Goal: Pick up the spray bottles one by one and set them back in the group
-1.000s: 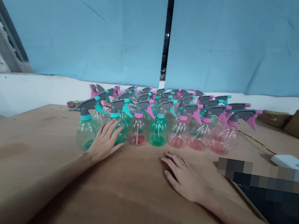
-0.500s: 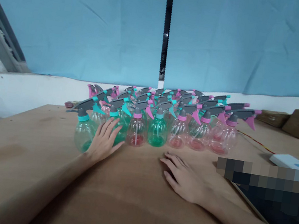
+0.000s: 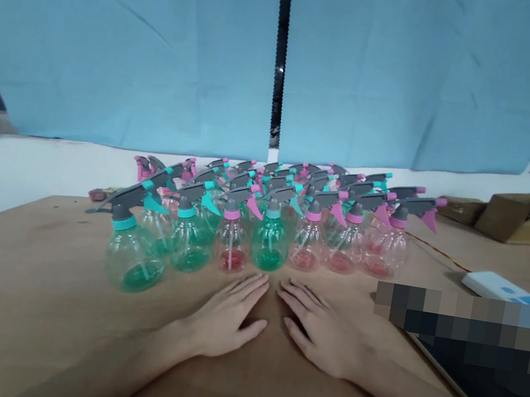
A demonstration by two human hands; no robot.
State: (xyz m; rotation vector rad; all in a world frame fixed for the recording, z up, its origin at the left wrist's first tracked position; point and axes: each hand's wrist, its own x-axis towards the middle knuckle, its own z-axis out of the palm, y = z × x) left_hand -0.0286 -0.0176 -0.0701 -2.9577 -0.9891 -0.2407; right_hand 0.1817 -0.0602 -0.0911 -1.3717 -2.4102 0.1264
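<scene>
My left hand lies on the table, fingers stretched out and holding nothing, just in front of a green spray bottle and a clear pink-collared spray bottle. Opposite it, my right hand rests with its fingers extended, also without anything in it, nearest to another pink-collared bottle. Both hands' fingertips point toward the bottles and stay apart from them. Several rows of spray bottles with grey heads stand upright behind. At the front left, a larger-looking green bottle stands slightly nearer to me.
On the right lie a dark flat panel, partly pixelated, and a white box-shaped device with a thin cable. An open cardboard box stands at the back right. Blue sheeting covers the wall behind the wooden table.
My left hand has moved right and nearer to me, away from the green bottles at the left, and now lies beside my right hand. The right hand has hardly moved. The view has shifted slightly.
</scene>
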